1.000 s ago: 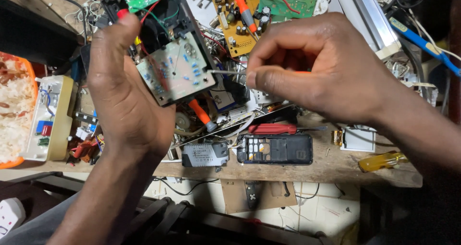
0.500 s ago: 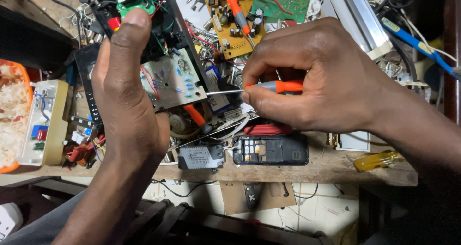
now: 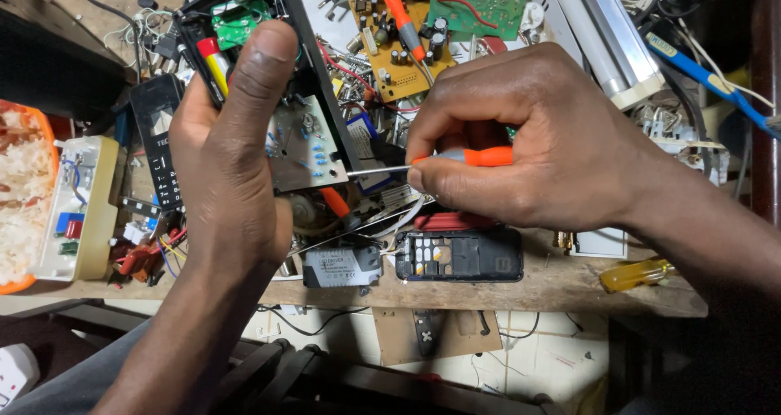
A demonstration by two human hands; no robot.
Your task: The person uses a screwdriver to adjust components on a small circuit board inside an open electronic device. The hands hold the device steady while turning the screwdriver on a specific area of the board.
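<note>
My left hand grips an opened black device from the side, thumb up along its front. Inside it I see a pale circuit board and a small green board at the top. My right hand is closed around a small screwdriver with an orange handle. Its thin metal shaft points left and the tip touches the edge of the pale circuit board. Both hands hover above a cluttered wooden bench.
Under my right hand lies an opened black phone shell, beside a small grey adapter block. A yellow circuit board with another orange screwdriver lies behind. A cream box, an orange bowl and tangled wires crowd the left.
The screwdriver in my right hand has come into full view and its tip has moved left onto the pale board. My left hand has tilted the device more upright.
</note>
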